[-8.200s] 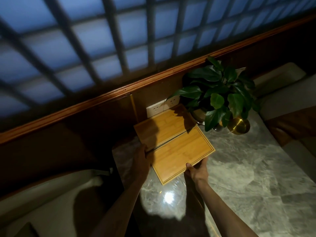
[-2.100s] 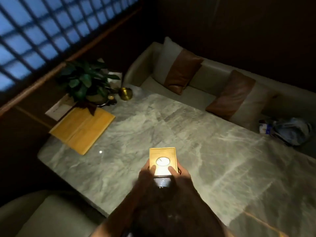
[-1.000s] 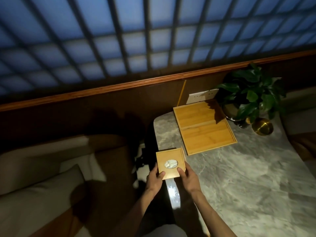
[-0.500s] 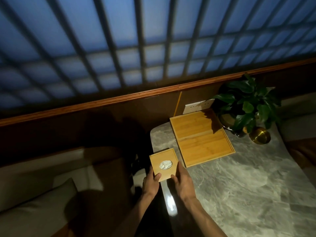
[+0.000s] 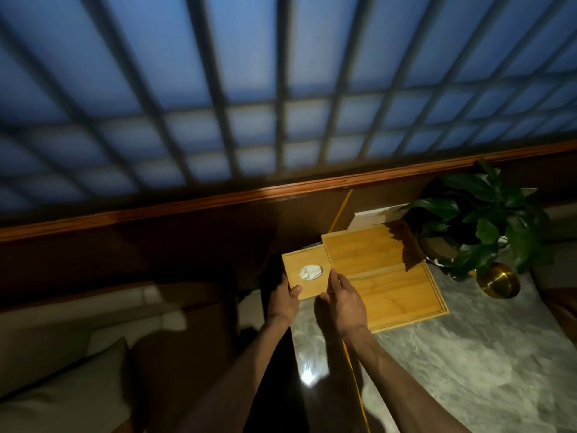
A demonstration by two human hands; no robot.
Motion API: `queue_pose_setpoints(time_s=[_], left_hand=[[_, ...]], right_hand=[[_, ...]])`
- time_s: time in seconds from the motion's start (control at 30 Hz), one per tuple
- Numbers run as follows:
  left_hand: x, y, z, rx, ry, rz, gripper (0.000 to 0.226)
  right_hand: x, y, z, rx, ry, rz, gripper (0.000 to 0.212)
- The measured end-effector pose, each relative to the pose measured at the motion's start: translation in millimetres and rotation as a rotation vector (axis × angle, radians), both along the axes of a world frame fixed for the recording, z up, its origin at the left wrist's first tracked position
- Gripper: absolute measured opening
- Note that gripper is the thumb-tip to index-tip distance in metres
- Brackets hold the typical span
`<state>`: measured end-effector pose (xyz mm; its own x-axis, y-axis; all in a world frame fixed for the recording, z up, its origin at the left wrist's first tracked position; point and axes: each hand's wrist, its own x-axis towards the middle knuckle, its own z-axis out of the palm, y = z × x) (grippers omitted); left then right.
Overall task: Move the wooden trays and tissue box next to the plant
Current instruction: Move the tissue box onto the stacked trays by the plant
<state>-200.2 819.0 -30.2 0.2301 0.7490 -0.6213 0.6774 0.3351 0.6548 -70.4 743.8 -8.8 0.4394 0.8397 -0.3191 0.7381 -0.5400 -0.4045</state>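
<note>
A square wooden tissue box (image 5: 307,271) with a round opening and white tissue sits at the far left corner of the marble table (image 5: 452,364). My left hand (image 5: 282,300) grips its near left corner and my right hand (image 5: 342,300) grips its near right side. The box touches the left edge of two wooden trays (image 5: 384,276) lying side by side flat on the table. The green potted plant (image 5: 477,220) stands just right of the far tray and shades its corner.
A brass bowl (image 5: 499,284) sits in front of the plant. A white wall socket (image 5: 373,218) is behind the trays, below a wooden rail and lattice window. A sofa with a cushion (image 5: 62,398) lies left of the table edge.
Both hands carried the tissue box away from me and to the right, up against the trays' left edge. The trays and the plant have not moved.
</note>
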Motion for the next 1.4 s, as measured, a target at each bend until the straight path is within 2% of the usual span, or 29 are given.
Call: queue_pose_setpoints(time_s=[0.17, 0.37, 0.67, 0.8, 1.0, 1.07, 1.17, 1.2, 1.27, 1.33, 1.4], left_hand=[[16.0, 35.3, -6.9, 0.011, -0.018, 0.009, 0.041], [21.0, 48.3, -13.9, 0.039, -0.036, 0.019, 0.039], [24.9, 53.0, -21.5, 0.098, 0.062, -0.004, 0.039], [27.1, 55.5, -23.5, 0.095, 0.094, 0.001, 0.041], [25.3, 53.8, -15.8, 0.092, 0.005, 0.035, 0.038], [24.5, 56.5, -12.3, 0.083, 0.028, 0.015, 0.04], [28.0, 61.0, -1.3, 0.019, 0.082, -0.035, 0.059], [28.6, 59.9, 4.1, 0.056, 0.116, -0.079, 0.066], [26.1, 51.1, 14.9, 0.267, 0.274, -0.254, 0.071], [19.0, 32.5, 19.9, 0.452, 0.375, -0.42, 0.064], [7.3, 10.5, 18.7, 0.487, 0.396, -0.553, 0.059]], right_hand=[[19.4, 32.1, -0.4, -0.042, 0.003, 0.029, 0.064], [17.1, 44.4, -3.1, 0.001, 0.043, -0.008, 0.062], [14.3, 50.4, -1.3, 0.021, 0.063, -0.018, 0.062], [13.6, 52.9, -1.8, -0.023, 0.041, -0.007, 0.062], [14.6, 55.7, 3.2, -0.103, -0.005, 0.027, 0.063], [14.9, 58.4, 6.1, -0.142, -0.005, 0.02, 0.064], [15.2, 62.3, 11.8, -0.203, -0.017, 0.033, 0.073], [14.2, 62.5, 14.0, -0.227, -0.002, 0.037, 0.077], [9.3, 57.7, 16.8, -0.264, 0.015, 0.05, 0.083], [1.8, 44.7, 15.2, -0.257, -0.049, 0.075, 0.08], [-7.0, 26.6, 10.2, -0.261, -0.099, 0.131, 0.078]])
